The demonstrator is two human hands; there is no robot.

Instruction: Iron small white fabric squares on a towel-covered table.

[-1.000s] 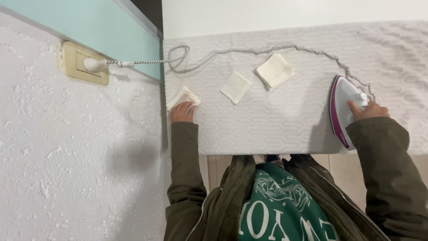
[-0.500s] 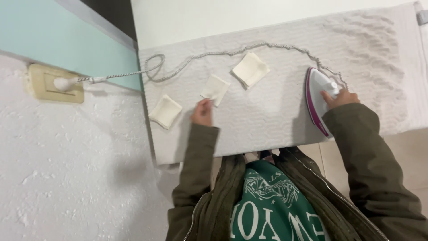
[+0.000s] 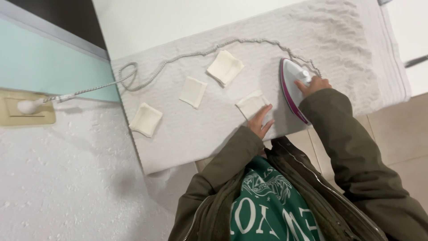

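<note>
My right hand (image 3: 313,85) grips the handle of a white and magenta iron (image 3: 292,89) standing on its heel on the towel-covered board (image 3: 339,49). My left hand (image 3: 261,122) lies flat with its fingers on a small cream cloth square (image 3: 251,104), just left of the iron. Three more cream squares lie on the board: one (image 3: 225,67) near the cord, one (image 3: 193,92) in the middle, one (image 3: 146,119) at the left end.
The iron's braided cord (image 3: 187,57) runs across the back of the board, loops at the left, and ends at a plug (image 3: 27,106) in a beige wall socket (image 3: 47,115). White textured wall lies to the left, tiled floor (image 3: 401,134) to the right.
My left hand has moved right along the board from the left squares to the square beside the iron. The view has shifted right. My right hand stays on the iron.
</note>
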